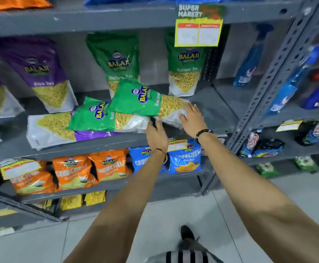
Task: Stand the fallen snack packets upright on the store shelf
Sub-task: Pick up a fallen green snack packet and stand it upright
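Three snack packets lie fallen on the grey shelf (208, 103). A green packet (145, 99) lies on top, a second green one (101, 116) under it to the left, and a purple one (56, 128) at the bottom. My right hand (192, 118) rests flat on the white bottom end of the top green packet, fingers spread. My left hand (155, 134) reaches in just below that end, at the shelf's front edge, fingers apart. Two green packets (117, 59) (185, 71) and a purple packet (46, 73) stand upright behind.
A yellow price tag (198, 33) hangs from the shelf above. Orange packets (90, 169) and blue packets (185, 160) fill the shelf below. A slotted grey upright (272, 73) stands at right, with blue bottles (250, 61) beyond. Pale tiled floor (155, 224) lies underfoot.
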A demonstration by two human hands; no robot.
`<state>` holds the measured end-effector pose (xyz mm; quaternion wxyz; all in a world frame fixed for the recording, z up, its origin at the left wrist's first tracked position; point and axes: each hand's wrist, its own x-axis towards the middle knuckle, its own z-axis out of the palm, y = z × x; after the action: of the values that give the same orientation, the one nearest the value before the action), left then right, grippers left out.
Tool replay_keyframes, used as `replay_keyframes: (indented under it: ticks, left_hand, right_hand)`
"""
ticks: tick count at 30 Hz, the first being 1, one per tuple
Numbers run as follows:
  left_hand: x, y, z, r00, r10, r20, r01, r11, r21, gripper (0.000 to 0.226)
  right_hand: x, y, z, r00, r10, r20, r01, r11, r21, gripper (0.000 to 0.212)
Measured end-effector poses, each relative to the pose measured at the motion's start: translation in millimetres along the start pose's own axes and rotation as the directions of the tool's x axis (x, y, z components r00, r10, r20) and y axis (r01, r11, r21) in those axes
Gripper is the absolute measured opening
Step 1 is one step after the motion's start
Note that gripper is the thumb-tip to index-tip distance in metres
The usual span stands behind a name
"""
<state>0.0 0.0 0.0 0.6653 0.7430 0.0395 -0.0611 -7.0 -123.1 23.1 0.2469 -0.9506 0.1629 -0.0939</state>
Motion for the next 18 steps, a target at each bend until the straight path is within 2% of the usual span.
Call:
replay_keyframes:
  ticks: [1, 3, 5, 8, 14, 18]
  left_hand:
    - [6.3, 5.0, 9.9, 0.997, -0.058, -0.057, 0.054, 0.996, -0.072, 0.059]
    - [15.1, 17.5, 27.1, 0.973, -0.218, -0.076, 0.196, 0.954, -0.228, 0.057]
    - [22.8, 22.9, 40.9, 0.959, -0.265, -0.095, 0.212, 0.9, -0.38, 0.055]
    - [35.5, 26.2, 62.7, 0.959, -0.27, -0.092, 0.169, 0.798, -0.578, 0.057]
    - [42.9, 36.9, 81.3, 0.937, -0.312, -0.154, 0.112, 0.69, -0.715, 0.056]
    - [50.5, 34.0, 82.7, 0.945, -0.298, -0.132, 0.11, 0.674, -0.73, 0.067]
  right_hand:
    - [14.2, 7.0, -2.6, 1.0, -0.014, 0.016, 0.014, 0.999, 0.037, 0.046]
    - [41.3, 17.6, -12.0, 0.997, -0.014, 0.08, 0.005, 0.994, 0.108, 0.045]
    - [61.1, 24.0, -20.3, 0.983, 0.023, 0.184, -0.06, 0.979, 0.196, 0.054]
    - [90.7, 28.3, -26.1, 0.949, -0.019, 0.316, -0.073, 0.959, 0.275, 0.059]
    - [130.1, 31.1, -9.9, 0.883, -0.067, 0.464, -0.143, 0.904, 0.403, 0.062]
    - [139.0, 39.1, 0.8, 0.897, -0.064, 0.437, -0.132, 0.905, 0.403, 0.059]
